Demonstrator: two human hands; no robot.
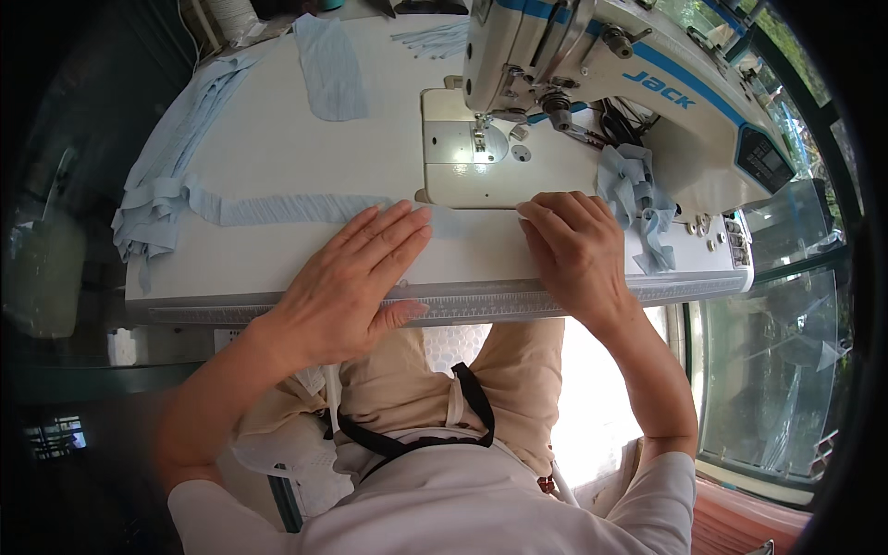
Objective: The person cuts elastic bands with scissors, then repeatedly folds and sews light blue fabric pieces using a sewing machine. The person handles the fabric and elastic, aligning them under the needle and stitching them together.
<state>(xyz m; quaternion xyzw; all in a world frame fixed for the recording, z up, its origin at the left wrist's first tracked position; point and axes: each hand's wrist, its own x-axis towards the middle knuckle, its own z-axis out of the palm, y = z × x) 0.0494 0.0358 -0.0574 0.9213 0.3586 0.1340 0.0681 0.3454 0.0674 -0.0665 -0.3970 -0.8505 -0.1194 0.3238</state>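
Note:
My left hand (347, 284) lies flat, palm down, with its fingertips over a gathered light-blue fabric strip (277, 209) and its thumb out over the table edge. The strip runs leftward along the table to a bunch of folded blue fabric (156, 208). A faint blue end shows just right of my left fingertips. On the right, my right hand (579, 243) rests near the table's front with fingers curled; whether anything is pinched under them is hidden. Beyond both hands stands a white Jack sewing machine (645, 76), its presser foot (479, 132) over the metal needle plate (451, 142).
A blue fabric panel (333, 76) and thin blue strips (437, 38) lie farther back. Right of my right hand are crumpled blue scraps (635, 187), several bobbins (702, 225) and black-handled scissors (617, 125). A measuring tape (485, 304) runs along the table's front edge.

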